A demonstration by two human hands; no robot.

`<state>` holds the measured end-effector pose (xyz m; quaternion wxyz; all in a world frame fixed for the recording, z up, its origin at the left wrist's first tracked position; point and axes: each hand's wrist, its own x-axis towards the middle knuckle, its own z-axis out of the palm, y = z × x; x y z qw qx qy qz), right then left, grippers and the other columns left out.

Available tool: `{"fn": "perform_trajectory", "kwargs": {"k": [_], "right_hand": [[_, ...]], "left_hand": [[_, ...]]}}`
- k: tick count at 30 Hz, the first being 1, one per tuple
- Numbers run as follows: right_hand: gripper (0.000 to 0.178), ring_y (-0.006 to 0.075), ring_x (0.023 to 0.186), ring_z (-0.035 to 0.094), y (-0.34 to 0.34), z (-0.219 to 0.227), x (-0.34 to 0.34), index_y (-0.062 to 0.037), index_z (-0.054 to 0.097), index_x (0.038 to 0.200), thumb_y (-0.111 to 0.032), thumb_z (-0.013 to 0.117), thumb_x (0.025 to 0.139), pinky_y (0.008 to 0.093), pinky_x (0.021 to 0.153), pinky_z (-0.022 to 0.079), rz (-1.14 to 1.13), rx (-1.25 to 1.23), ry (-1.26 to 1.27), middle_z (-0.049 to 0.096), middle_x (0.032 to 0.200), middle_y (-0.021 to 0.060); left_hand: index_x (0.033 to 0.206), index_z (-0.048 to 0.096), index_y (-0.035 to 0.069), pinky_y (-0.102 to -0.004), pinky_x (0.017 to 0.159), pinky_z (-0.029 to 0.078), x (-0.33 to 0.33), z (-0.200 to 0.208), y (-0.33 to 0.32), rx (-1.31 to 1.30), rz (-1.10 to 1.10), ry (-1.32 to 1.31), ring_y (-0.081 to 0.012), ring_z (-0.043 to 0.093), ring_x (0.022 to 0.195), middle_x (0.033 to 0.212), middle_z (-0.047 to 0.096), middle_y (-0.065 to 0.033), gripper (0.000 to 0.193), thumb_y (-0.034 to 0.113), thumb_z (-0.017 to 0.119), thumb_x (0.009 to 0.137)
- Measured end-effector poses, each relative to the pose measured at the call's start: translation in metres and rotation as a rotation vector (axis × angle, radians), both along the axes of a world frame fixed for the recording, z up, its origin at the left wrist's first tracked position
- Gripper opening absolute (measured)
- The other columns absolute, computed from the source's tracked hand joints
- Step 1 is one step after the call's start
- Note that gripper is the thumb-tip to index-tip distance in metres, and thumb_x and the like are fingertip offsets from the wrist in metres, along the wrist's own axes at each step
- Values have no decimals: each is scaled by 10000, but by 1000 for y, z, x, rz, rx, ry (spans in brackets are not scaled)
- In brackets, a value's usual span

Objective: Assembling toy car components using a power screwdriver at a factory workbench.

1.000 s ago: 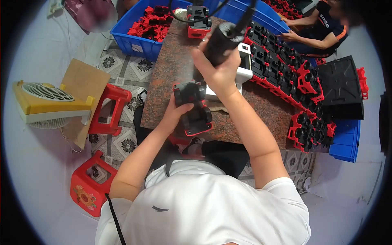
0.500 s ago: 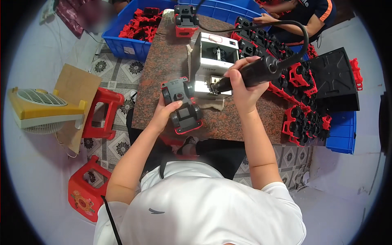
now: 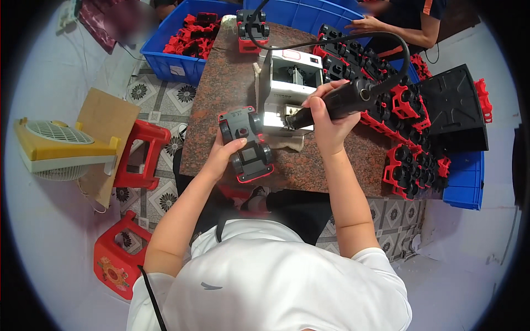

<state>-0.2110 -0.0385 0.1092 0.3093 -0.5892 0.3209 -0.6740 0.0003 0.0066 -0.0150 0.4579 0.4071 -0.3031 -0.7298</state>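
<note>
My left hand is closed on a toy car, its grey underside up and a red rim showing around the edge. The thumb lies across its middle. In my right hand is a black electric screwdriver, gripped around its body and tilted. Its tip end sits at the front tray of a white screw feeder on the table. Fingers and glare hide exactly what the tip touches. A cord runs from the screwdriver's back end and loops over the table.
Another toy car stands at the table's far edge. Several red and black cars line the right side beside a black bin. Blue crates stand behind. A co-worker's hand is at the far right. Left are a fan and red stools.
My hands, the toy car and the screwdriver stay nearly in place. The whole view has shifted slightly. The co-worker's arms at the far side have moved.
</note>
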Motion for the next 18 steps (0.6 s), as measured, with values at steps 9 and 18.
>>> {"fn": "perform_trajectory", "kwargs": {"k": [9, 18], "right_hand": [[435, 87, 684, 543, 7, 1, 7, -3, 449, 1082, 57, 692, 727, 221, 615, 451, -34, -26, -21, 577, 778, 43], [247, 154, 533, 561, -22, 29, 7, 6, 456, 1011, -36, 608, 821, 285, 499, 481, 17, 294, -7, 558, 715, 74]], "left_hand": [[1267, 381, 91, -340, 985, 341, 0, -1, 0, -8, 8, -30, -177, 468, 1107, 1167, 494, -59, 596, 198, 665, 753], [1267, 384, 84, -339, 985, 340, -1, 2, 2, -9, 18, -28, -176, 464, 1108, 1162, 498, -59, 604, 179, 671, 744]]}}
